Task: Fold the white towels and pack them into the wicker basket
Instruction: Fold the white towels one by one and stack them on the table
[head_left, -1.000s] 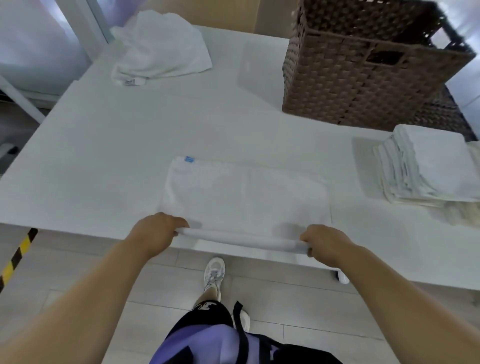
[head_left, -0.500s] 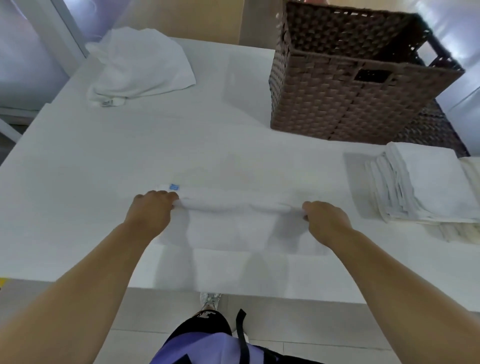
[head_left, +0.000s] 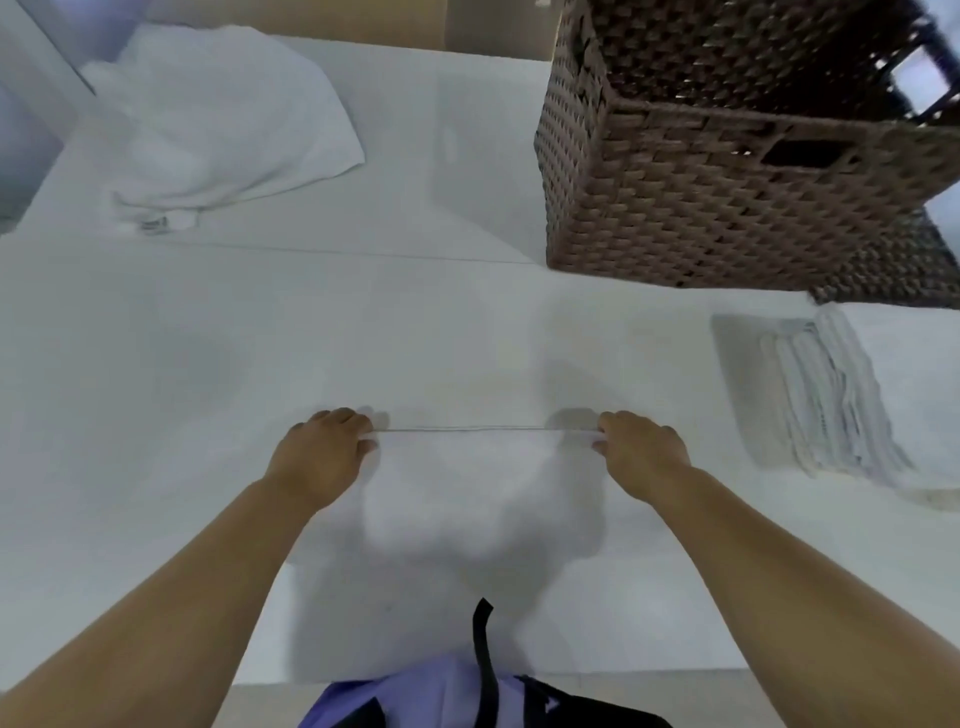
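A white towel (head_left: 483, 478) lies folded in half on the white table, its far edge a thin line between my hands. My left hand (head_left: 324, 454) pinches the far left corner and my right hand (head_left: 641, 449) pinches the far right corner, both low against the table. The brown wicker basket (head_left: 727, 197) stands at the back right, well beyond the towel. A stack of folded white towels (head_left: 841, 400) sits on the right. A crumpled pile of unfolded white towels (head_left: 218, 130) lies at the back left.
The white table (head_left: 156, 389) has a seam running across it behind the towel. A second dark woven piece (head_left: 898, 265) shows behind the basket's right corner. My purple and black clothing fills the bottom edge.
Both hands carried the towel's near edge away from me and over to its far edge, folding it in half. The hands now sit down at the table surface.
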